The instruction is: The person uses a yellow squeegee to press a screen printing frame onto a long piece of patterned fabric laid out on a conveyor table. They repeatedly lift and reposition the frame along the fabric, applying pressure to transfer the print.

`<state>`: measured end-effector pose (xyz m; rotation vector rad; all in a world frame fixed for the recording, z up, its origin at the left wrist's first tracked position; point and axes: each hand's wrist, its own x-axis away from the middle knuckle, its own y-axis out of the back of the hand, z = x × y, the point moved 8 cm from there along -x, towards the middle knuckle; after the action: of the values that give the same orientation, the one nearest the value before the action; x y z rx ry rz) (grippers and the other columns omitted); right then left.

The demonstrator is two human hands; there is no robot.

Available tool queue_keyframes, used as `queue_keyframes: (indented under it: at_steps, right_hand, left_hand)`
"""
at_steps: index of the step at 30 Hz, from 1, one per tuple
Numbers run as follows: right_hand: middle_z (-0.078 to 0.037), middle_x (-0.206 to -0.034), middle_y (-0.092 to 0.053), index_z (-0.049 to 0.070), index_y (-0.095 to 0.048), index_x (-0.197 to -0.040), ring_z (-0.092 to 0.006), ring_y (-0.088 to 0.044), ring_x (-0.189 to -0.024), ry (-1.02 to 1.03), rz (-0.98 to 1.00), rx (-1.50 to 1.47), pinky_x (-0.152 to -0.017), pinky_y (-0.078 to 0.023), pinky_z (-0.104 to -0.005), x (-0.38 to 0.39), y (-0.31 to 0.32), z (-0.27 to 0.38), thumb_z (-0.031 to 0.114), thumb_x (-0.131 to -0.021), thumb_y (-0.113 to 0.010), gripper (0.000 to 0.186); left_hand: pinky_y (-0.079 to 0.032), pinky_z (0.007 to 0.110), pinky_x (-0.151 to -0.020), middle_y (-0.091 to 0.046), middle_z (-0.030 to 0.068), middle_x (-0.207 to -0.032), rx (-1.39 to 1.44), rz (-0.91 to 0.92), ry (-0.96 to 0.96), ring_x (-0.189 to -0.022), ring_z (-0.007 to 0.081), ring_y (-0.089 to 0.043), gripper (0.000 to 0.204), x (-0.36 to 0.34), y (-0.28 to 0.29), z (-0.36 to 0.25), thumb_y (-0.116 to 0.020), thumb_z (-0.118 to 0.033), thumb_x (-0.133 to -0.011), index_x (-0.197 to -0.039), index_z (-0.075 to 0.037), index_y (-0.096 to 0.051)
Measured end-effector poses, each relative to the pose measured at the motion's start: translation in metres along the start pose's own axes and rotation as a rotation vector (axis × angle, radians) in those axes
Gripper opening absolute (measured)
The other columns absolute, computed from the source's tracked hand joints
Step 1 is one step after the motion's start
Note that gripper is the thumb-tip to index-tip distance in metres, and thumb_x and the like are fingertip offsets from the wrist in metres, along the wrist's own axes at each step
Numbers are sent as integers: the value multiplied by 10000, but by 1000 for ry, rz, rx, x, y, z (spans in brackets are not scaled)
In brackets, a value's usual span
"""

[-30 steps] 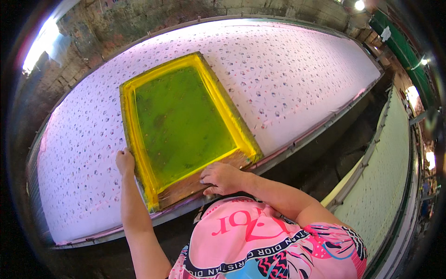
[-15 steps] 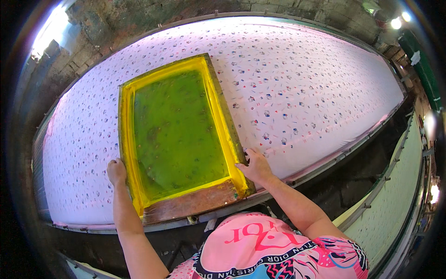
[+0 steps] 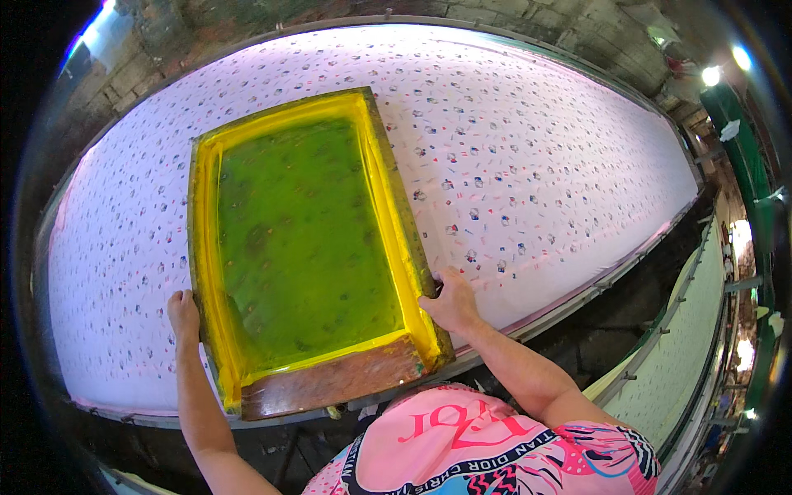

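Between my hands is a large printing screen (image 3: 309,231), a wooden frame edged in yellow with a see-through green mesh. It sits over a long table covered in white fabric (image 3: 511,148) printed with small scattered motifs, its near end reaching the table's front edge. My left hand (image 3: 184,315) grips the frame's left side, fingers curled and partly hidden. On the right side, near the close corner, my right hand (image 3: 450,304) is closed on the frame, thumb at its edge. Whether the frame touches the cloth or hovers just above it, I cannot tell.
A metal rail (image 3: 569,301) runs along the table's near edge. At the right stands a second long table with pale printed cloth (image 3: 660,355). A rough block wall (image 3: 528,25) rises behind. A green beam (image 3: 738,148) and lamps are at the far right.
The printing screen's left side has shifted left and toward me, and the frame looks slightly larger. My left hand has moved left with it; my right hand keeps its hold. The view has shifted slightly.
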<state>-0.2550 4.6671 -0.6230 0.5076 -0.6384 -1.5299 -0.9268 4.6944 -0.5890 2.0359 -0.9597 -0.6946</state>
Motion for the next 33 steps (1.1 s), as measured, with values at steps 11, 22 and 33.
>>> queue_keyframes:
  at_steps: [11, 22, 33]
  right_hand:
    - [-213, -946, -704, -19, -707, -1021, -423, -713, -897, 217, -228, -124, -811, -584, -491, -26, 82, -7, 227, -735, -808, 391]
    - [-244, -1139, -737, -20, -782, -1086, -446, -726, -1075, 59, -209, 17, -962, -592, -518, -108, 276, -233, 228, -782, -778, 392]
    - [-228, -1120, -750, 18, -817, -1105, -417, -727, -1079, -198, -242, 24, -977, -584, -479, -138, 437, -478, 162, -753, -790, 381]
  left_hand:
    - [-490, 436, -665, -661, 94, -801, 393, 154, 294, -696, 230, -610, 281, 7, -10, -35, -645, -238, -997, -918, 21, -721]
    - [-491, 388, -604, -653, 68, -797, 695, 251, 232, -648, 201, -613, 220, 135, -169, -300, -689, -202, -974, -893, 2, -692]
    - [-530, 373, -694, -653, 69, -853, 717, 188, 272, -755, 201, -638, 178, 315, -339, -513, -682, -155, -965, -950, 22, -700]
